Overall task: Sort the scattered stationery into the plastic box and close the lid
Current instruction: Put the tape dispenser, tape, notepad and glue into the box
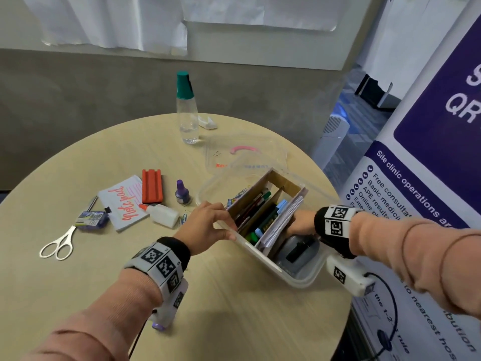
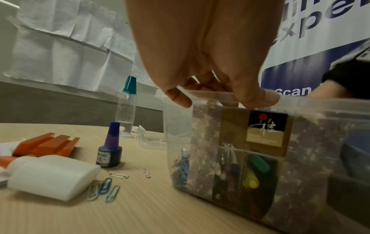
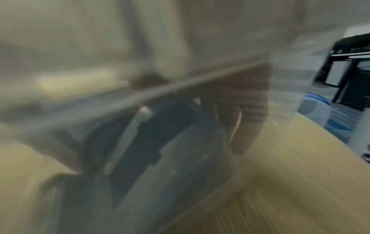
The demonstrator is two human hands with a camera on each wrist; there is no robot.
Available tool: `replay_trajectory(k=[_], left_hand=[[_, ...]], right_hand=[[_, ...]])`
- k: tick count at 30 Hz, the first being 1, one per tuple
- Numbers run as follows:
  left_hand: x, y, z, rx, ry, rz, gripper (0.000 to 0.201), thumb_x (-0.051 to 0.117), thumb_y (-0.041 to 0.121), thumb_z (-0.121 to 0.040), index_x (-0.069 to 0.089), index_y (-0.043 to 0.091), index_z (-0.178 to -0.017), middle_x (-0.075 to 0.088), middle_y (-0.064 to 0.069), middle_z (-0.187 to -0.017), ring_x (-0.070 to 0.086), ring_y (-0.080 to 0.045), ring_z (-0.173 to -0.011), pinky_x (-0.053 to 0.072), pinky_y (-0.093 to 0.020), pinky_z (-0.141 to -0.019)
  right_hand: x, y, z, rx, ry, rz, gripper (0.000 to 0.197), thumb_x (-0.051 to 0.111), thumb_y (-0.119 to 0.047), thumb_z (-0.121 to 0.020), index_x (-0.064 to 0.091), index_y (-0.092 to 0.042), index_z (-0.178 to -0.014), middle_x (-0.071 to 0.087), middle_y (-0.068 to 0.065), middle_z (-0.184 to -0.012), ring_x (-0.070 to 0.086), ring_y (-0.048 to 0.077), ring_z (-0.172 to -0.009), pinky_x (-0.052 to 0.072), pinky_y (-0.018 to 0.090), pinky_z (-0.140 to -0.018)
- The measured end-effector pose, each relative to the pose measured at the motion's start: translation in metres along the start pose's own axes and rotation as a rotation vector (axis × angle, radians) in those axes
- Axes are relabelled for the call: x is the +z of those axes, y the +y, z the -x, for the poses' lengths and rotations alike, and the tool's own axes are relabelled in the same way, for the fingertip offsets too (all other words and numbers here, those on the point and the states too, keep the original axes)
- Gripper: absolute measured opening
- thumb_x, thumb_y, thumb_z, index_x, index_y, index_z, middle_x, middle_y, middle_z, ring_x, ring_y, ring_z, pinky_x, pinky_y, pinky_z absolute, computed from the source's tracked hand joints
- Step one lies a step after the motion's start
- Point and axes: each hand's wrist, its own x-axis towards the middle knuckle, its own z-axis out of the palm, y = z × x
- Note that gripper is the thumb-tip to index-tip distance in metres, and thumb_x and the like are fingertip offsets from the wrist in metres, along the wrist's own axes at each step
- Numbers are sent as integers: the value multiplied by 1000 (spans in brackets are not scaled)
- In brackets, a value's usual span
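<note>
box: one clear plastic box (image 1: 299,276) at the table (image 1: 234,308) edge, lid (image 1: 244,157) off behind it.
left hand (image 1: 205,225): fingers clamped on box rim.
right hand (image 1: 302,224): at the box's far side, fingers hidden, cannot tell.
left of box: one notepad (image 1: 122,204) reading "notepad", one ink bottle (image 2: 110,148) marked "pad", one glue bottle (image 1: 164,214), one pair of scissors (image 1: 59,243).

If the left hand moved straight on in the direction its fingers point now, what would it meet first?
The left hand already grips the plastic box rim, fingers pointing across it. Going on, it would probably first meet the cardboard divider standing inside; depth is uncertain.

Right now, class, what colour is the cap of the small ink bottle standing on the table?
Purple; the ink bottle shows best in the left wrist view.
</note>
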Motion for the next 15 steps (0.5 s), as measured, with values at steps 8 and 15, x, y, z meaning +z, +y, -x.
replay_trajectory(k=[8, 15], left_hand=[[-5, 2, -6, -14, -51, 44, 20, 72, 33, -74, 73, 22, -90, 47, 18, -81, 40, -10, -89, 30, -22, -74], [-6, 8, -12, -63, -82, 63, 21, 72, 33, -74, 72, 22, -91, 55, 4, -91, 43, -14, -94, 33, -24, -76]], right_hand=[[-12, 17, -1, -24, -50, -205, 27, 62, -19, -87, 60, -9, -112, 64, 6, -96, 63, 18, -79, 58, 26, -66], [-21, 23, -5, 115, -136, -419, 34, 55, -7, -90, 53, -5, -124, 60, 19, -118, 61, 35, -105, 49, 47, -93]])
